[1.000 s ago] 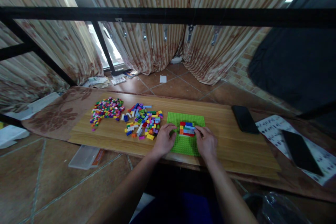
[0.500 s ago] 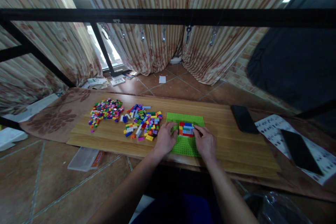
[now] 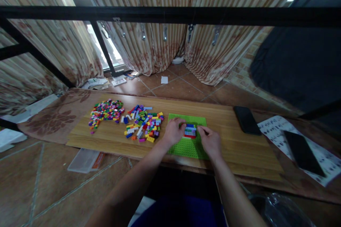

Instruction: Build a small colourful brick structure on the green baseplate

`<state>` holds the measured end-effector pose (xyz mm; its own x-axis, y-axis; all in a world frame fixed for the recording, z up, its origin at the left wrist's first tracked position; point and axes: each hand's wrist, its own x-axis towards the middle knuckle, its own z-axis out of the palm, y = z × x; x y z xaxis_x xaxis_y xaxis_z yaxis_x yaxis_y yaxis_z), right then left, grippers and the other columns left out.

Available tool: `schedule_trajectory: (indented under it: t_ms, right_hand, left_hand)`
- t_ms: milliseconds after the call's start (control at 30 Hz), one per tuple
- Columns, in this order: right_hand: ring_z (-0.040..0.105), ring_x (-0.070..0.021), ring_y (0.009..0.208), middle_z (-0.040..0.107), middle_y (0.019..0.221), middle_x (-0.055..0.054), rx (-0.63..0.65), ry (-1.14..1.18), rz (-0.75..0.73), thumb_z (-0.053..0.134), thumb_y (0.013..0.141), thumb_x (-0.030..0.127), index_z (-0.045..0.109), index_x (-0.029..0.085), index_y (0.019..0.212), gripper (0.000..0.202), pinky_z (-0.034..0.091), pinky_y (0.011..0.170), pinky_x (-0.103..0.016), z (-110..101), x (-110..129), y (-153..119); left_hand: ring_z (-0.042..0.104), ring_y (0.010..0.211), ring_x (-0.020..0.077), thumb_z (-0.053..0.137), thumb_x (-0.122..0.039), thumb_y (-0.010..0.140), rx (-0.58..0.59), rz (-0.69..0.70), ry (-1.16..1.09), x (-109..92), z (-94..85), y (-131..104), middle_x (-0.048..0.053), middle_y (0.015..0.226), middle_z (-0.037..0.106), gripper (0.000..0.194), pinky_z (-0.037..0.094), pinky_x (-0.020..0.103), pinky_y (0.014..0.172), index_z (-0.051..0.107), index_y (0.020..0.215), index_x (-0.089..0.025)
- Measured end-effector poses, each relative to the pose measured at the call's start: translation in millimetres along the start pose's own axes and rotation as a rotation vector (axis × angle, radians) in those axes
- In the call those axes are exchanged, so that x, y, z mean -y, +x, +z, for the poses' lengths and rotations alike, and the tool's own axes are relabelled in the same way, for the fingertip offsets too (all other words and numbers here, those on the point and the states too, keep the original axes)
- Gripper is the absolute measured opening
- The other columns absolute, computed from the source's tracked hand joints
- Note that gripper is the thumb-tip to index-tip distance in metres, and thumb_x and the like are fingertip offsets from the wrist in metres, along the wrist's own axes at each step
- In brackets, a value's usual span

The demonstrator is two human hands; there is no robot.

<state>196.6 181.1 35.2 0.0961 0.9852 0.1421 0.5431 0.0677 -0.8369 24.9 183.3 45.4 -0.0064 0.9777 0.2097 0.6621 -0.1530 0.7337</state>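
Observation:
A green studded baseplate (image 3: 188, 148) lies on the wooden board. On it is a small block of toy bricks (image 3: 190, 132) in red, blue and pale layers. My left hand (image 3: 174, 132) curls over the left side of this block, with fingertips and thumb against it, hiding its left end. My right hand (image 3: 211, 142) is at the block's right end, thumb and forefinger pinched together. Whatever may be between those fingers is too small to make out. Left of the baseplate lies a loose pile of larger mixed bricks (image 3: 145, 122).
Farther left is a heap of tiny coloured bricks (image 3: 106, 110). A black phone (image 3: 247, 120) rests on the board's right side; another dark phone (image 3: 303, 152) lies on a printed sheet (image 3: 274, 127). Below the board's left front is a clear plastic lid (image 3: 84, 160). A black rail (image 3: 170, 16) crosses behind.
My left hand has moved right and slightly up, now covering the block's left end. My right hand has shifted slightly right, its fingertips drawing away from the block's right end.

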Motion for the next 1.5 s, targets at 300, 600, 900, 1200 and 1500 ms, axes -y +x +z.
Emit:
schedule_trajectory:
  t_ms: [300, 600, 900, 1200, 1500]
  right_hand:
    - [0.067, -0.0239, 0.079, 0.075, 0.088, -0.009, 0.025, -0.002, 0.012, 0.056, 0.078, 0.046, 0.075, 0.018, 0.088, 0.035, 0.049, 0.076, -0.036, 4, 3, 2]
    - [0.067, -0.0235, 0.074, 0.075, 0.081, -0.008, 0.033, -0.068, -0.005, 0.057, 0.076, 0.045, 0.075, 0.019, 0.084, 0.033, 0.049, 0.072, -0.036, 4, 0, 8]
    - [0.067, -0.0236, 0.069, 0.074, 0.077, -0.009, 0.031, -0.106, 0.012, 0.058, 0.075, 0.045, 0.076, 0.019, 0.081, 0.032, 0.049, 0.067, -0.035, 4, 1, 10]
    - [0.066, -0.0236, 0.068, 0.074, 0.074, -0.008, 0.048, -0.103, 0.013, 0.058, 0.073, 0.045, 0.076, 0.02, 0.078, 0.03, 0.048, 0.066, -0.034, 5, -2, 13]
    - [0.066, -0.0243, 0.07, 0.074, 0.073, -0.007, 0.057, 0.006, 0.051, 0.063, 0.068, 0.045, 0.075, 0.02, 0.074, 0.028, 0.047, 0.066, -0.035, 3, -5, 18]
  left_hand:
    - [0.063, 0.093, 0.0169, 0.054, -0.021, 0.085, 0.043, 0.021, -0.031, 6, 3.6, 1, 0.004, 0.096, 0.071, 0.019, 0.048, 0.031, 0.091, 0.07, 0.095, -0.019]
    - [0.063, 0.09, 0.0164, 0.054, -0.02, 0.084, 0.048, 0.011, -0.033, 9, 4.7, 2, 0.003, 0.092, 0.071, 0.018, 0.048, 0.03, 0.089, 0.071, 0.092, -0.02]
    - [0.064, 0.087, 0.0165, 0.055, -0.025, 0.084, 0.059, 0.027, -0.026, 4, 3.4, 3, 0.004, 0.09, 0.071, 0.018, 0.049, 0.03, 0.087, 0.071, 0.091, -0.019]
    - [0.065, 0.085, 0.0177, 0.061, -0.021, 0.079, 0.024, -0.131, -0.045, -3, 9.2, 3, 0.004, 0.09, 0.073, 0.017, 0.05, 0.031, 0.085, 0.072, 0.091, -0.019]
    - [0.067, 0.082, 0.0182, 0.062, -0.018, 0.078, 0.026, -0.165, -0.104, -7, 6.5, 4, 0.004, 0.087, 0.074, 0.015, 0.053, 0.031, 0.08, 0.073, 0.088, -0.018]
